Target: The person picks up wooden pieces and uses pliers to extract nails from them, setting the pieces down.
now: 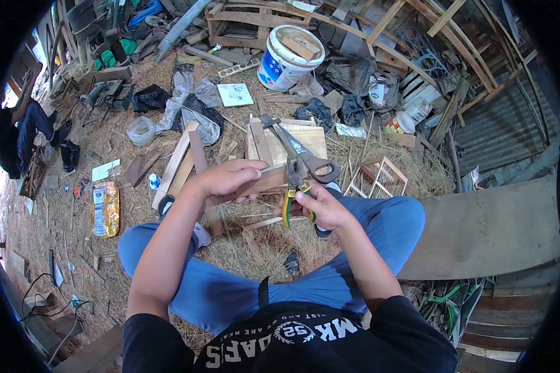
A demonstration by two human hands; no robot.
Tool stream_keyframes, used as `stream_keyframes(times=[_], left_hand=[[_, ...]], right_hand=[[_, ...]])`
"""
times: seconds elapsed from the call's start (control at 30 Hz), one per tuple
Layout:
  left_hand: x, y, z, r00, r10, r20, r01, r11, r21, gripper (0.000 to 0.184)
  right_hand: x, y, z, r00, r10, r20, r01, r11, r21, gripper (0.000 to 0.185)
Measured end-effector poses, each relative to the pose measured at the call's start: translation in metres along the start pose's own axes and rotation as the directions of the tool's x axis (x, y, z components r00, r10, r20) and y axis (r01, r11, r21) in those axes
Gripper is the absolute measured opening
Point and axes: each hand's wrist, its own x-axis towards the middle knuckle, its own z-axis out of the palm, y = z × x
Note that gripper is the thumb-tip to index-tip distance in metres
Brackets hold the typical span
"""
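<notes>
wood piece (270,180) left of pliers (289,196) | saw (297,149) on board (317,138) | bucket (272,67) behind board | tile (235,95) left of bucket

Left hand (230,179): grips wood strip (270,180) | right hand (323,206): grips yellow-green pliers (287,208), head at strip's right end, contact unclear | saw (295,146): over wooden board (318,138), just beyond hands | white bucket (297,74): farther off, wood on top | gold packet (106,210): on ground (230,252), left | second person (30,132): far left, knees bent

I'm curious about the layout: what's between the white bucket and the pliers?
The head view shows littered ground, then a pale board and handsaw, before the pliers.
</notes>
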Motion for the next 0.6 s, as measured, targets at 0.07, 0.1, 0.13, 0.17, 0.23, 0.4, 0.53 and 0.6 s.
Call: stream_keyframes(times=[0.07, 0.1, 0.13, 0.17, 0.23, 0.4, 0.53, 0.6], left_hand=[[-0.004, 0.000, 0.000, 1.000, -0.023, -0.005, 0.023, 1.000, 0.006, 0.044], [-0.007, 0.001, 0.000, 1.000, -0.025, -0.004, 0.025, 1.000, 0.003, 0.044], [-0.010, 0.002, 0.000, 0.999, -0.038, -0.002, 0.038, 0.999, 0.016, 0.045], [-0.014, 0.004, 0.000, 0.999, -0.050, 0.000, 0.050, 0.998, 0.030, 0.046], [-0.024, 0.017, 0.005, 0.999, -0.042, -0.006, 0.042, 0.993, 0.107, 0.044], [-0.040, 0.031, 0.021, 0.997, 0.002, 0.081, -0.028, 0.950, 0.311, 0.042], [-0.059, 0.042, 0.047, 0.929, 0.212, 0.302, -0.334, 0.830, 0.447, 0.045], [-0.065, 0.045, 0.052, 0.946, 0.045, 0.320, -0.152, 0.935, 0.320, 0.048]], right_hand=[[-0.004, -0.001, 0.005, 0.998, 0.041, 0.038, -0.041, 0.999, -0.004, 0.037], [-0.007, -0.001, 0.010, 0.999, 0.035, -0.014, -0.036, 0.998, -0.054, 0.041], [-0.009, 0.000, 0.015, 0.999, 0.039, -0.014, -0.039, 0.998, -0.052, 0.041], [-0.011, 0.001, 0.020, 0.999, 0.012, -0.029, -0.014, 0.999, -0.050, 0.041], [-0.012, 0.011, 0.025, 0.994, -0.048, -0.098, 0.040, 0.996, -0.076, 0.047], [-0.021, -0.001, 0.028, 0.969, -0.025, 0.247, 0.084, 0.969, -0.231, 0.041], [-0.037, -0.012, 0.059, 0.858, -0.022, 0.514, 0.098, 0.988, -0.123, 0.028], [-0.043, -0.015, 0.066, 0.783, 0.099, 0.614, -0.052, 0.994, -0.095, 0.030]])
